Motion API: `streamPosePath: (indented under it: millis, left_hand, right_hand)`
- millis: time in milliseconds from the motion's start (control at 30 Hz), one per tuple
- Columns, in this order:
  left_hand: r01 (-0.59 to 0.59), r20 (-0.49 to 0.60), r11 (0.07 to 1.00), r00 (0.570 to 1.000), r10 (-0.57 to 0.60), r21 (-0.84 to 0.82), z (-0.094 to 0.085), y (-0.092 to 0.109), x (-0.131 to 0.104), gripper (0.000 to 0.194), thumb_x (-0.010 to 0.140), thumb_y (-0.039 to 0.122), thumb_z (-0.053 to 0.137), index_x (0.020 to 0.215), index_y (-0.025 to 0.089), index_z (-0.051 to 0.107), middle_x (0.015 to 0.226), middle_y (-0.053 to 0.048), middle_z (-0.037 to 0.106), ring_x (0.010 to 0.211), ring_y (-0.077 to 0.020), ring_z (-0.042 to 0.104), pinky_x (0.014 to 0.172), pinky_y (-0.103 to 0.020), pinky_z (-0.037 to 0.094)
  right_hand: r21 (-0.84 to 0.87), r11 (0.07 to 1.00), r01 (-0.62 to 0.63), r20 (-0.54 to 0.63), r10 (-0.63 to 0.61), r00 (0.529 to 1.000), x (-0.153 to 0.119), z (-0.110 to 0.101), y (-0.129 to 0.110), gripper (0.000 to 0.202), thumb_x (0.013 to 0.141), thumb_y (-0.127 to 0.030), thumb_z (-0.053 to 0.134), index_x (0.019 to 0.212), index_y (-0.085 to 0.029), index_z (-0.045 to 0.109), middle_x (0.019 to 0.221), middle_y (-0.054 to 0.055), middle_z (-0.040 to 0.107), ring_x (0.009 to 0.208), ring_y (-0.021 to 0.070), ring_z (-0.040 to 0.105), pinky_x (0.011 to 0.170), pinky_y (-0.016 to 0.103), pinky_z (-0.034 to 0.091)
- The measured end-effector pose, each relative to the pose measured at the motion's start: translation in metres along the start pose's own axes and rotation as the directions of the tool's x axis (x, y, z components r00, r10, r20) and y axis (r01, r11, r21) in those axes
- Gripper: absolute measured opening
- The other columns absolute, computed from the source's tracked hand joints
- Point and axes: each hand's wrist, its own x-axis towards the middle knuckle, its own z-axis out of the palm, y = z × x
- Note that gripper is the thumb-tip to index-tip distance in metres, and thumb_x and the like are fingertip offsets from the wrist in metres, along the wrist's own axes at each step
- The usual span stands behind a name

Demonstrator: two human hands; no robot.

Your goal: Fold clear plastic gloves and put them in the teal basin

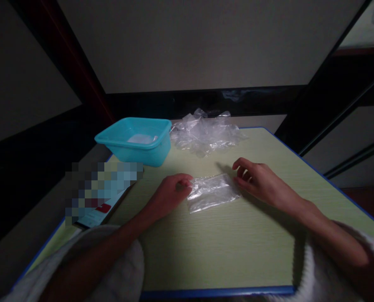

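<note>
A clear plastic bag (214, 193) lies flat on the light green table (218, 251), between my two hands. At its left end, my left hand (173, 192) pinches the upper left corner between thumb and fingers. My right hand (254, 178) is just beyond the bag's right end, fingers curled but apart, with nothing visible between them. The thumb of that hand is close to the bag's upper right edge.
A turquoise basket (157, 153) with something whitish inside stands at the back left. Beside it, a loose heap of clear plastic bags (205, 132) covers the back middle. A partly blurred phone-like device (103, 207) lies at the left edge. A wall rises behind the table.
</note>
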Motion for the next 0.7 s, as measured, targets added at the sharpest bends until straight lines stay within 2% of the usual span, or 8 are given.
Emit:
streamPosePath:
  millis: [100,300,467,600,700]
  left_hand:
    - [-0.013,-0.009,1.000,1.000,0.013,0.001,0.001,-0.002,0.000,0.020,0.066,0.010,0.055,0.084,0.013,0.063,0.072,0.000,0.065,0.073,-0.0152,0.061,0.072,-0.025,0.048]
    - [-0.034,-0.017,0.999,0.999,0.034,0.006,0.003,-0.007,0.002,0.023,0.066,0.010,0.054,0.089,0.013,0.059,0.069,0.001,0.060,0.069,-0.0144,0.059,0.070,-0.026,0.048]
    - [-0.066,-0.055,0.997,0.996,0.068,0.032,0.004,-0.010,0.000,0.029,0.066,0.012,0.055,0.095,0.014,0.058,0.096,-0.006,0.061,0.093,-0.0190,0.056,0.086,-0.032,0.044]
    - [-0.104,-0.011,0.994,0.994,0.105,0.033,0.005,-0.010,-0.001,0.038,0.068,0.015,0.057,0.107,0.014,0.056,0.110,-0.009,0.060,0.105,-0.0223,0.053,0.095,-0.037,0.039]
    - [-0.138,0.038,0.990,0.990,0.137,0.024,0.005,-0.009,-0.001,0.038,0.069,0.015,0.058,0.107,0.015,0.057,0.116,-0.010,0.059,0.111,-0.0235,0.052,0.100,-0.038,0.035]
  right_hand:
    - [-0.036,0.993,0.113,-0.032,-0.114,0.993,-0.002,0.004,-0.003,0.005,0.079,-0.015,0.048,0.082,-0.018,0.049,0.073,0.005,0.061,0.058,0.0144,0.055,0.053,0.026,0.039]
    - [-0.087,0.951,0.298,-0.013,-0.300,0.954,-0.005,0.012,-0.008,0.010,0.084,-0.015,0.043,0.089,-0.017,0.051,0.085,0.007,0.062,0.075,0.0178,0.058,0.065,0.030,0.045]
    - [-0.119,0.912,0.393,0.022,-0.393,0.919,-0.004,0.015,-0.012,0.016,0.089,-0.019,0.039,0.095,-0.014,0.053,0.092,0.011,0.062,0.082,0.0213,0.058,0.074,0.036,0.047]
    - [-0.122,0.898,0.422,0.073,-0.416,0.907,-0.005,0.018,-0.015,0.019,0.091,-0.020,0.038,0.096,-0.013,0.054,0.095,0.013,0.062,0.085,0.0222,0.058,0.076,0.038,0.048]
    - [-0.118,0.898,0.424,0.095,-0.415,0.905,-0.006,0.020,-0.016,0.019,0.091,-0.021,0.038,0.096,-0.014,0.055,0.097,0.012,0.062,0.087,0.0218,0.059,0.078,0.038,0.048]
